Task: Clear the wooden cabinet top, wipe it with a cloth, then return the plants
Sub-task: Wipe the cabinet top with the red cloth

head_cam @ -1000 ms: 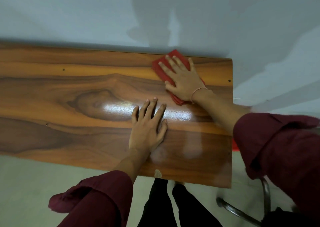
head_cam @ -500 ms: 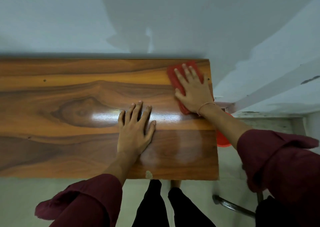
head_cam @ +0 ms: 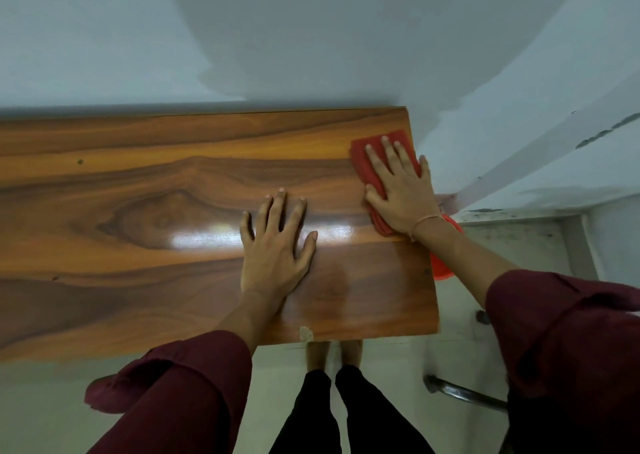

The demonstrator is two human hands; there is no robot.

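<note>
Red cloth (head_cam: 362,168) flat on glossy wooden cabinet top (head_cam: 138,183), far right corner.

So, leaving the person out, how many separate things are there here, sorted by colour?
Red: 2 (red cloth under the right hand; red plastic object past the cabinet's right end)
Wood brown: 1 (wooden cabinet top)
Metal grey: 1 (curved metal tube down by the floor)
Total: 4

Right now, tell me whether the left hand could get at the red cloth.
Probably yes. The left hand lies flat on the cabinet top close beside the red cloth, with only bare wood between; the right hand covers most of it.
</note>
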